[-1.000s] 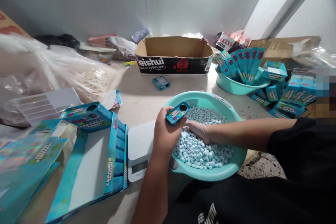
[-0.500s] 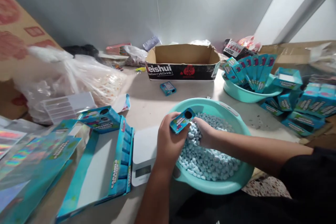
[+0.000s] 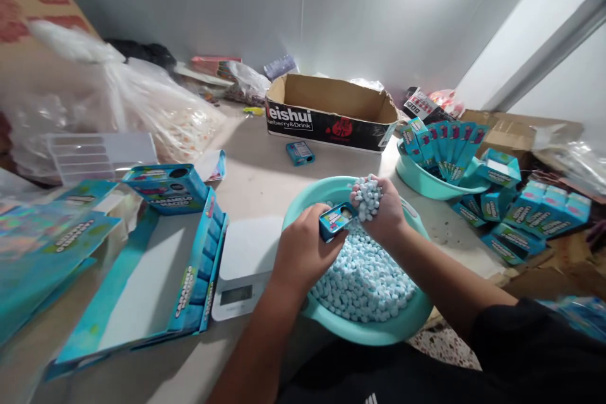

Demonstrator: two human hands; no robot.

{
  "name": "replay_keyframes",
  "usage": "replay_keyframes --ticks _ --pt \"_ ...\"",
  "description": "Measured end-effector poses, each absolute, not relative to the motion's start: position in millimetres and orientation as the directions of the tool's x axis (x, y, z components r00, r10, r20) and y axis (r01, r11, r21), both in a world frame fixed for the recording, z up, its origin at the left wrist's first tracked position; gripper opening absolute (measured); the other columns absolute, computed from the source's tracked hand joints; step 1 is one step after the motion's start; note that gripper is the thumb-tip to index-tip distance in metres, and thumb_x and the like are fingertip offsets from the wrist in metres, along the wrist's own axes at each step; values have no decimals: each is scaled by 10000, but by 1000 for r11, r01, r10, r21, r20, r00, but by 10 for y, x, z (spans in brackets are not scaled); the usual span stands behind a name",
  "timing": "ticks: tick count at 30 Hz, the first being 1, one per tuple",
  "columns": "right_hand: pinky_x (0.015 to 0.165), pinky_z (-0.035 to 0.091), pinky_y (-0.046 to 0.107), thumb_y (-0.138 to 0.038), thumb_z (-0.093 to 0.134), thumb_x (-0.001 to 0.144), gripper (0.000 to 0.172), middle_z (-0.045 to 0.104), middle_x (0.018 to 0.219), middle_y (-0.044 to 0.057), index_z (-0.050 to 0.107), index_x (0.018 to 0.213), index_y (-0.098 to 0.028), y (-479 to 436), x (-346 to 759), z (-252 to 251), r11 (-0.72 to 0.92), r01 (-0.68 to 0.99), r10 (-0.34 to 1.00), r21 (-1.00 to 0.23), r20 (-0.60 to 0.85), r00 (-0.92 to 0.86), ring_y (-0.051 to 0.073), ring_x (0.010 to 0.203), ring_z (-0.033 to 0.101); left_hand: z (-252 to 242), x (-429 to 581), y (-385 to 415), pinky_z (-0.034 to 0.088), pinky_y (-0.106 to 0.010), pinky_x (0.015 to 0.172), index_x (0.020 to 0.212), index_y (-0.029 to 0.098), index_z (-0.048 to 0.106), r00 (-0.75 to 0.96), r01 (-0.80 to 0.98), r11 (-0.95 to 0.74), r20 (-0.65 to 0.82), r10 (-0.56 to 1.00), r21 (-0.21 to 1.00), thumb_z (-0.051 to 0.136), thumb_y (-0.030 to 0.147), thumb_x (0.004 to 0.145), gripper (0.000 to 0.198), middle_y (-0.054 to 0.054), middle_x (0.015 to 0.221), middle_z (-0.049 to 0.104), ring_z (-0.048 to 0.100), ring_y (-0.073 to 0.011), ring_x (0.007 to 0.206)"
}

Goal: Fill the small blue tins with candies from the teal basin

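My left hand (image 3: 303,249) grips a small blue box (image 3: 334,222) with a round hole in its top, held over the near-left part of a turquoise basin (image 3: 348,329). Pale blue candies (image 3: 367,284) fill much of the basin. Cupped beside the box, my right hand (image 3: 386,209) holds a heap of the candies (image 3: 367,196) above the basin, close to the hole. Left of the basin lies a white scale (image 3: 249,252). Another small blue box (image 3: 300,153) rests on the table behind.
An open blue display carton (image 3: 142,290) with a box on its back end stands at left, near plastic bags (image 3: 175,120). Behind is an open cardboard tray (image 3: 331,120). At right, a second turquoise basin (image 3: 423,178) holds blue packets, beside several blue boxes (image 3: 544,208).
My right hand has risen out of the candies with a heap in its palm, now turned up next to the box. The view has shifted slightly.
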State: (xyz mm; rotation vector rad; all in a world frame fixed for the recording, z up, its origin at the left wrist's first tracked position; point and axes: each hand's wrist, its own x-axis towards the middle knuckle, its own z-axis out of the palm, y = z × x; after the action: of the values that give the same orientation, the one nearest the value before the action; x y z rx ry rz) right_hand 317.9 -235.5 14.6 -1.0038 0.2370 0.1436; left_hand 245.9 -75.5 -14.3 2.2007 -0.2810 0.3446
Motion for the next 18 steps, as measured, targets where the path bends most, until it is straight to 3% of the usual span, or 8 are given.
replay_keyframes --ticks 3,10,18 --pt "458 421 166 -317 581 730 185 579 646 -26 460 827 -217 -2298 3115 235 620 -241 -4 -747 -311 950 93 554 556 -180 2461 -765 517 -391 749 1126 224 591 937 -330 -670 320 -143 665 671 376 832 340 -96 1077 699 677 -310 958" --pt "468 380 172 -331 557 769 145 550 621 -21 502 797 -200 -2249 3041 257 594 -200 -11 -779 -257 966 84 530 515 -209 2460 -776 516 -418 795 1163 202 597 934 -356 -670 268 -235 652 678 341 823 376 -109 1125 685 667 -333 1013" --pt "577 473 243 -392 580 739 205 559 658 -14 494 786 -212 -2257 3033 186 497 -90 -63 -863 -139 988 125 619 583 -185 2466 -772 523 -405 814 1139 229 605 929 -370 -627 293 -227 686 700 319 816 349 -81 1106 691 670 -304 1006"
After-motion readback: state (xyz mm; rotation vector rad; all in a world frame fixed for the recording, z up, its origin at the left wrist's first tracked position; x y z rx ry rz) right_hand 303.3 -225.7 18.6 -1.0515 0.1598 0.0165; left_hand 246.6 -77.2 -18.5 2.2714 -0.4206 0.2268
